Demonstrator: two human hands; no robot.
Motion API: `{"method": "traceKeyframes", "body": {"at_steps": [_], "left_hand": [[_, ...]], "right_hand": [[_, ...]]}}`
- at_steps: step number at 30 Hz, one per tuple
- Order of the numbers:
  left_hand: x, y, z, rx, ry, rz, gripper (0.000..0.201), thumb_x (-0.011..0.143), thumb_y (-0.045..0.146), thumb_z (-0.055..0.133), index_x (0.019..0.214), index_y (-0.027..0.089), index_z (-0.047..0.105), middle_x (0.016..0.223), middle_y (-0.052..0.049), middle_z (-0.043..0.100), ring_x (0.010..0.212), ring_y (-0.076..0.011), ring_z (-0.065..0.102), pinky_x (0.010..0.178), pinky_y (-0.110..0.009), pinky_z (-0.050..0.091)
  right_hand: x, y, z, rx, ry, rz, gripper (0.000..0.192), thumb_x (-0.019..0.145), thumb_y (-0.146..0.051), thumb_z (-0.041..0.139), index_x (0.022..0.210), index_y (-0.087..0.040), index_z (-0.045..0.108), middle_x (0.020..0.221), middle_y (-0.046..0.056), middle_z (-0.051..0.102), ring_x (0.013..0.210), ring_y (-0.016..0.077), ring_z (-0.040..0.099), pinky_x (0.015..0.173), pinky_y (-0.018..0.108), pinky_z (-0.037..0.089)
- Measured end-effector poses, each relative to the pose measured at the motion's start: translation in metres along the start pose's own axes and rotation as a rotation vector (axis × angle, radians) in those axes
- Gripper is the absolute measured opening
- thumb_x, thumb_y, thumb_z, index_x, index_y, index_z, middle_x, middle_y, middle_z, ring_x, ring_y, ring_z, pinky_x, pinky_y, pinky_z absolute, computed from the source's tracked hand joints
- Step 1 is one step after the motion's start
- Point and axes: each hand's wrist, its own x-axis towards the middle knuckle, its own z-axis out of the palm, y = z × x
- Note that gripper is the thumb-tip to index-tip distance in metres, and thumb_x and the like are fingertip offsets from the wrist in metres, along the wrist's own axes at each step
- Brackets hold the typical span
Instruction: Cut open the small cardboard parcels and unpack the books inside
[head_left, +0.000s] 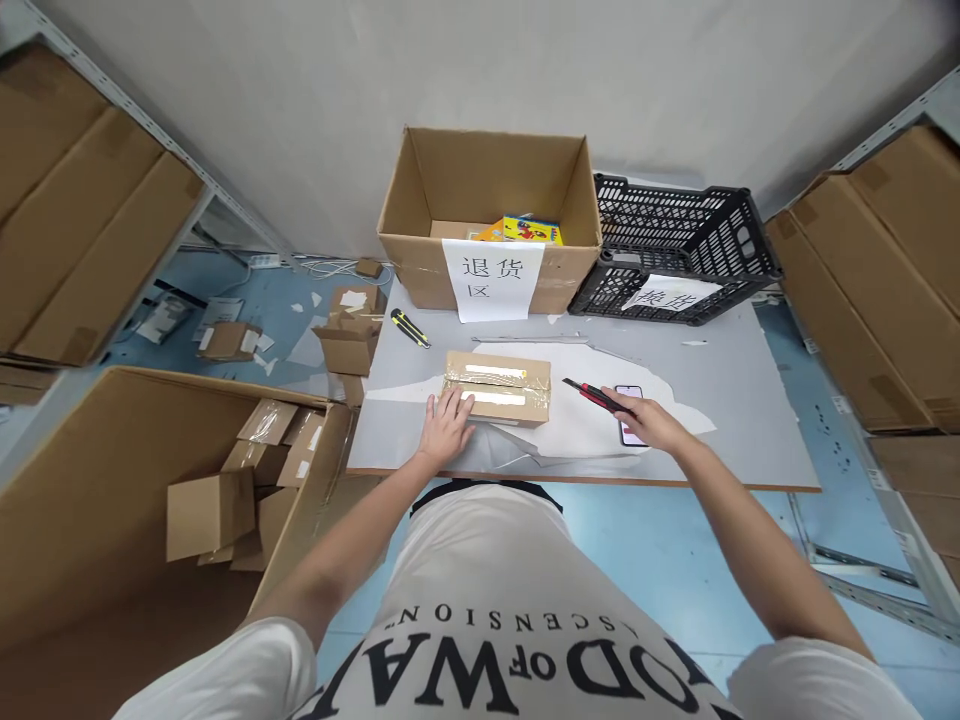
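A small taped cardboard box [536, 392] lies on the table in front of me, with clear tape and white strips across its top. My left hand [447, 425] rests on the box's near left corner, its fingers spread. In my right hand [646, 420] is a red and black utility knife [598, 396], its tip pointing left toward the box. Beneath that hand a phone [631, 437] with a lit screen lies partly covered. A yellow and black utility knife [409, 328] sits on the table, behind and to the left of the box.
At the table's back stand a large open carton [420, 280] holding colourful packages and a black plastic crate [754, 262], both with paper signs. A big carton [135, 395] of small boxes is at my left. Shelves with cartons [862, 320] flank both sides. Torn white sheeting covers part of the grey tabletop [765, 430].
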Motion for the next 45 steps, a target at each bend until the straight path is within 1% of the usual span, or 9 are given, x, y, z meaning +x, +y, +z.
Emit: {"method": "traceKeyframes", "body": {"at_steps": [3,6,9,12,15,21,30,38,45], "left_hand": [[0.005,0.002,-0.01,-0.02,0.011,0.0,0.053,0.085,0.04,0.045,0.133,0.019,0.043,0.139,-0.018,0.04,0.132,-0.0332,0.03,0.107,-0.059,0.008],[0.018,0.002,-0.019,-0.035,0.006,0.027,0.06,0.081,0.051,0.048,0.13,0.017,0.045,0.134,-0.019,0.043,0.131,-0.0347,0.03,0.108,-0.059,0.005],[0.04,0.0,-0.026,-0.046,-0.017,0.075,0.084,0.069,0.065,0.054,0.134,0.014,0.04,0.14,-0.021,0.035,0.134,-0.0378,0.023,0.109,-0.058,0.004],[0.063,-0.003,-0.029,-0.035,-0.065,0.114,0.11,0.056,0.075,0.057,0.14,0.011,0.029,0.148,-0.022,0.02,0.136,-0.0405,0.013,0.108,-0.059,0.002],[0.076,-0.005,-0.03,-0.014,-0.136,0.139,0.121,0.05,0.079,0.056,0.144,0.011,0.021,0.151,-0.021,0.014,0.137,-0.0409,0.009,0.106,-0.061,-0.002],[0.078,-0.006,-0.029,0.004,-0.205,0.145,0.124,0.049,0.08,0.056,0.145,0.011,0.018,0.151,-0.02,0.012,0.137,-0.0408,0.007,0.105,-0.062,-0.001],[0.085,-0.005,-0.031,0.006,-0.216,0.124,0.126,0.044,0.077,0.062,0.145,0.014,0.02,0.151,-0.019,0.016,0.137,-0.0421,0.007,0.106,-0.059,0.001],[0.085,-0.005,-0.029,-0.06,-0.141,0.123,0.117,0.045,0.071,0.066,0.141,0.016,0.028,0.146,-0.019,0.027,0.134,-0.0416,0.017,0.106,-0.059,0.005],[0.084,-0.006,-0.028,-0.074,-0.13,0.113,0.112,0.048,0.067,0.067,0.142,0.018,0.028,0.146,-0.018,0.027,0.133,-0.0416,0.018,0.107,-0.059,0.005]], "right_hand": [[-0.005,-0.003,0.042,0.396,0.099,0.176,0.056,0.089,-0.038,0.042,0.142,-0.025,0.031,0.096,0.006,0.067,0.054,0.0125,0.056,0.055,0.028,0.049],[-0.005,-0.013,0.081,0.746,0.185,0.278,0.068,0.084,-0.047,0.049,0.144,-0.024,0.025,0.097,0.008,0.066,0.046,0.0088,0.049,0.04,0.024,0.042],[0.0,-0.025,0.105,0.971,0.247,0.308,0.077,0.079,-0.052,0.055,0.144,-0.025,0.025,0.098,0.008,0.064,0.045,0.0077,0.048,0.036,0.022,0.038],[0.005,-0.035,0.115,1.098,0.308,0.329,0.08,0.076,-0.053,0.059,0.143,-0.026,0.025,0.097,0.008,0.063,0.045,0.0074,0.048,0.035,0.022,0.037],[0.009,-0.041,0.118,1.166,0.336,0.343,0.08,0.075,-0.051,0.061,0.143,-0.027,0.027,0.095,0.007,0.063,0.043,0.0067,0.047,0.034,0.021,0.035],[0.012,-0.046,0.119,1.217,0.324,0.341,0.079,0.074,-0.049,0.063,0.142,-0.027,0.028,0.093,0.006,0.063,0.042,0.0066,0.047,0.033,0.021,0.034],[0.006,-0.046,0.112,1.193,0.284,0.337,0.078,0.075,-0.049,0.062,0.141,-0.026,0.03,0.086,0.004,0.062,0.04,0.006,0.045,0.031,0.02,0.031],[0.003,-0.042,0.09,1.09,0.18,0.384,0.075,0.075,-0.048,0.061,0.141,-0.026,0.033,0.077,0.0,0.06,0.037,0.0049,0.041,0.03,0.019,0.03],[0.001,-0.039,0.078,0.987,0.107,0.399,0.071,0.076,-0.045,0.06,0.14,-0.027,0.035,0.073,-0.001,0.059,0.038,0.0047,0.04,0.032,0.019,0.031]]}}
